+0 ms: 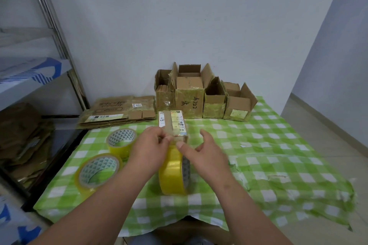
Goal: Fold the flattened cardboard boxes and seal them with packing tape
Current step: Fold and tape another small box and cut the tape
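Left hand [148, 150] pinches small taped cardboard box [172, 125] at its near end. Right hand [206, 154], grip released, fingers relaxed, hovers over upright yellow tape roll [172, 173] on checkered surface [278, 165].

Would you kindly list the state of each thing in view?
Small box: closed, left hand pinching its near edge.
Standing tape roll: upright on edge.
Right hand: open, touching the box.
Two tape rolls: lying flat.
Back boxes: flaps open.
Cardboard stack: flattened.

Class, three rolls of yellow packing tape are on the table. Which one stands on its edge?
The roll between the hands, in front of the small box. It stands upright on its rim; the two rolls to its left lie flat.
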A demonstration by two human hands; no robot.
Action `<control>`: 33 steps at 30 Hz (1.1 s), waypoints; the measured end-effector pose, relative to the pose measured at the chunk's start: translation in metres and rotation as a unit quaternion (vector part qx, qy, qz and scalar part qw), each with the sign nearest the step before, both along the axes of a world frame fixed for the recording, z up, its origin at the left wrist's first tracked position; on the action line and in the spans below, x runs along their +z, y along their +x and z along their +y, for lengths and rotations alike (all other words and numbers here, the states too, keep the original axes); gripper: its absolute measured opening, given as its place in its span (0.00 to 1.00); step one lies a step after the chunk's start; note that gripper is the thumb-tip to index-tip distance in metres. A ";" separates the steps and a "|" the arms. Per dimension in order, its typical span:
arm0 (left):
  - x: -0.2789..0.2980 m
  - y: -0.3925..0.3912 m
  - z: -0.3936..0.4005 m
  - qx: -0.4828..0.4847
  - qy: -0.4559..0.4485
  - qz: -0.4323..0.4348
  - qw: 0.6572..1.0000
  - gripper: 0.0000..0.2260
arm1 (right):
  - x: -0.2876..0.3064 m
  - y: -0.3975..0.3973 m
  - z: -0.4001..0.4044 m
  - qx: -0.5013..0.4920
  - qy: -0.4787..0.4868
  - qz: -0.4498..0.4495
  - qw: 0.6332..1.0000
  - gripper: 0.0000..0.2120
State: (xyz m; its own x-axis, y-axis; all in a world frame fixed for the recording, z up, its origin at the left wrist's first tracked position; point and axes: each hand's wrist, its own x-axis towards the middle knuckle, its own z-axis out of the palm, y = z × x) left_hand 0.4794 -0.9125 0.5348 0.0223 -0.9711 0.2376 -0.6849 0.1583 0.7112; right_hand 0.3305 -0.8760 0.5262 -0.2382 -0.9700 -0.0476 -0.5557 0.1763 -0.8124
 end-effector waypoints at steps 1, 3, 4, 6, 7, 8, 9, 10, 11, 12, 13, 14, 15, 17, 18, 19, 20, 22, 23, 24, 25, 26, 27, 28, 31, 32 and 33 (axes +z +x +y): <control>-0.001 0.001 0.000 0.008 0.009 0.019 1.000 0.11 | 0.000 0.002 0.003 0.034 0.014 -0.033 0.999 0.53; -0.002 0.002 0.000 0.015 0.020 0.047 0.999 0.09 | -0.001 0.006 0.005 0.076 0.014 -0.083 0.994 0.48; -0.002 0.001 0.001 0.014 0.021 0.059 0.998 0.08 | 0.000 0.007 0.004 0.083 0.006 -0.099 0.992 0.44; 0.000 0.004 0.002 0.006 0.037 0.120 0.992 0.07 | 0.003 0.004 0.001 0.072 -0.011 -0.122 0.990 0.37; 0.002 0.005 0.003 -0.005 0.052 0.168 0.984 0.07 | 0.006 0.002 0.000 0.062 -0.024 -0.114 0.991 0.34; 0.004 0.007 0.003 -0.015 0.068 0.209 0.975 0.08 | 0.009 0.000 -0.001 0.058 -0.039 -0.087 0.994 0.31; 0.004 0.009 0.003 -0.018 0.072 0.223 0.972 0.08 | 0.012 -0.002 0.000 0.062 -0.053 -0.045 0.996 0.30; 0.004 0.011 0.002 -0.014 0.064 0.211 0.975 0.09 | 0.015 -0.005 0.002 0.073 -0.062 0.002 0.995 0.29; 0.003 0.013 0.000 -0.005 0.051 0.186 0.981 0.08 | 0.017 -0.008 0.003 0.089 -0.068 0.052 0.992 0.27; 0.002 0.015 -0.003 0.003 0.035 0.161 0.986 0.08 | 0.018 -0.011 0.004 0.108 -0.070 0.103 0.986 0.26; 0.001 0.017 -0.005 0.010 0.022 0.125 0.992 0.09 | 0.017 -0.015 0.005 0.123 -0.067 0.155 0.978 0.25; -0.001 0.018 -0.008 0.015 0.007 0.083 0.996 0.11 | 0.015 -0.018 0.006 0.133 -0.064 0.207 0.967 0.24; -0.002 0.019 -0.011 0.014 -0.005 0.042 0.999 0.14 | 0.012 -0.020 0.008 0.140 -0.064 0.256 0.955 0.23; -0.005 0.017 -0.017 -0.009 -0.018 -0.018 1.000 0.17 | 0.003 -0.019 0.009 0.154 -0.071 0.329 0.929 0.22; -0.006 0.014 -0.020 -0.028 -0.015 -0.047 0.998 0.18 | -0.002 -0.018 0.009 0.161 -0.072 0.351 0.920 0.21; -0.009 0.012 -0.024 -0.046 -0.005 -0.079 0.996 0.19 | -0.007 -0.017 0.008 0.166 -0.069 0.366 0.913 0.21; -0.011 0.009 -0.028 -0.063 0.009 -0.107 0.992 0.20 | -0.011 -0.016 0.008 0.170 -0.065 0.376 0.909 0.20; -0.014 0.007 -0.034 -0.087 0.034 -0.137 0.986 0.20 | -0.015 -0.017 0.005 0.175 -0.053 0.382 0.906 0.20; -0.016 0.007 -0.037 -0.093 0.041 -0.141 0.985 0.20 | -0.014 -0.019 0.003 0.175 -0.042 0.375 0.909 0.19; -0.018 0.007 -0.040 -0.096 0.042 -0.139 0.985 0.20 | -0.012 -0.021 0.000 0.170 -0.026 0.358 0.918 0.19; -0.020 0.008 -0.041 -0.097 0.037 -0.135 0.985 0.20 | -0.010 -0.024 -0.004 0.157 -0.010 0.327 0.932 0.18; -0.021 0.009 -0.043 -0.095 0.028 -0.128 0.987 0.20 | -0.008 -0.027 -0.009 0.135 -0.007 0.290 0.947 0.17; -0.021 0.010 -0.044 -0.092 0.017 -0.120 0.988 0.19 | -0.007 -0.030 -0.015 0.103 -0.020 0.257 0.961 0.15; -0.022 0.010 -0.044 -0.088 0.007 -0.113 0.990 0.18 | -0.006 -0.032 -0.021 0.067 -0.043 0.234 0.969 0.13; -0.024 0.009 -0.045 -0.083 -0.007 -0.107 0.991 0.17 | -0.009 -0.028 -0.042 0.033 -0.107 0.255 0.960 0.17; -0.024 0.009 -0.045 -0.084 -0.007 -0.105 0.991 0.17 | -0.011 -0.025 -0.048 0.057 -0.108 0.273 0.954 0.19; -0.024 0.009 -0.046 -0.084 -0.005 -0.104 0.991 0.17 | -0.013 -0.021 -0.053 0.089 -0.107 0.295 0.945 0.21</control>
State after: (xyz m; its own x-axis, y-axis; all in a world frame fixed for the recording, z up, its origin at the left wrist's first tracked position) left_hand 0.4883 -0.9582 0.5104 -0.1906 -0.9543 0.2301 -0.7793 0.2896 0.5557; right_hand 0.3090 -0.9292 0.5131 0.0067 -0.9697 0.2442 -0.9286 -0.0966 -0.3583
